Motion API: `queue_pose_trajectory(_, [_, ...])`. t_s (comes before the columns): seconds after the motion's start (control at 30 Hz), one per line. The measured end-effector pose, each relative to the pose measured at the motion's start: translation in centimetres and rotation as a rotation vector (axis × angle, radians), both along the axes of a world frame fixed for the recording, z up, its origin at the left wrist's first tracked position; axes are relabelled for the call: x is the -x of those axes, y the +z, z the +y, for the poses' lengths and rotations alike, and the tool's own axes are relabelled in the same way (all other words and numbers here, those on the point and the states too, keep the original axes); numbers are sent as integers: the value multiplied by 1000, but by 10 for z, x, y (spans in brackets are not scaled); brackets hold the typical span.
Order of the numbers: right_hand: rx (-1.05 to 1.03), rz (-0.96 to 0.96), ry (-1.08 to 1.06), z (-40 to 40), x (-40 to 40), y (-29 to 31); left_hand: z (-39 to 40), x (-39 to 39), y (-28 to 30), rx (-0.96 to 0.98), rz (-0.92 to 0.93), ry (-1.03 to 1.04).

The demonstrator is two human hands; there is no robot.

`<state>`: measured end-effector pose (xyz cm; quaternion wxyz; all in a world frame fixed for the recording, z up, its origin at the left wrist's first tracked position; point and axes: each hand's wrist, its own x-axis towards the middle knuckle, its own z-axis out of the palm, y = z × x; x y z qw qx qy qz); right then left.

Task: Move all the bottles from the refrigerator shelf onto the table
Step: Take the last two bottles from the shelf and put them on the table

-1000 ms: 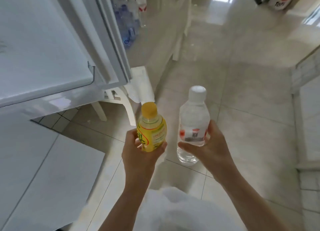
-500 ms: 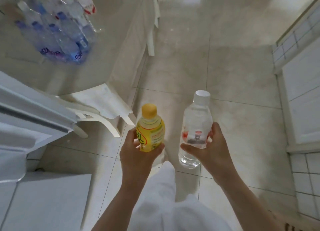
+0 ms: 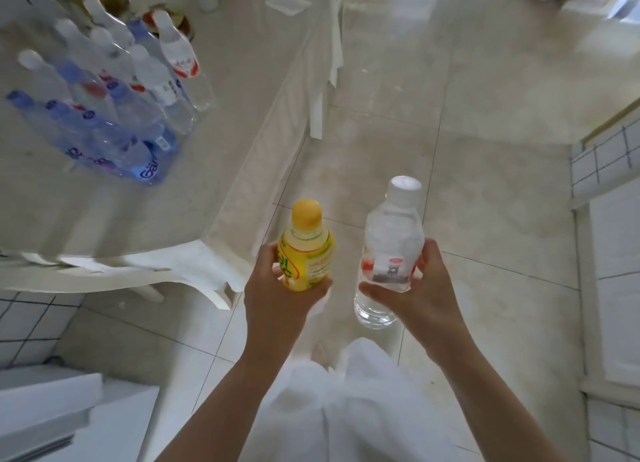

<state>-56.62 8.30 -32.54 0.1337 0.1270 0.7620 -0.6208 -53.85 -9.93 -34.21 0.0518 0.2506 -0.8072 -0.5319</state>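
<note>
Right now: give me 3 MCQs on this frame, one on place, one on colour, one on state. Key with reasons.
1. Where does the cluster of bottles stand?
A. on the table
B. on the floor
C. in the fridge

2. What colour is the cap of the bottle in the left hand?
A. blue
B. yellow
C. red

3. What is the right hand doing?
A. hanging empty
B. pushing a door
C. gripping a clear bottle

Key:
A, they stand on the table.
B, the left hand holds the yellow bottle.
C, the right hand wraps the clear bottle.
</note>
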Motion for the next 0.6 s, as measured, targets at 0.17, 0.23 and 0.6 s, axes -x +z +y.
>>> queue_pose_trajectory(0.17, [-31,13,107,5,76,0,14,56,-5,-10,-18,96])
queue_pose_trajectory(0.23, [-52,23,163,9,107,-2,22,80,-5,-20,-17,156])
queue_pose_trajectory(0.6, [-195,133,575,14,269,2,59,184,-10,-37,-17,510])
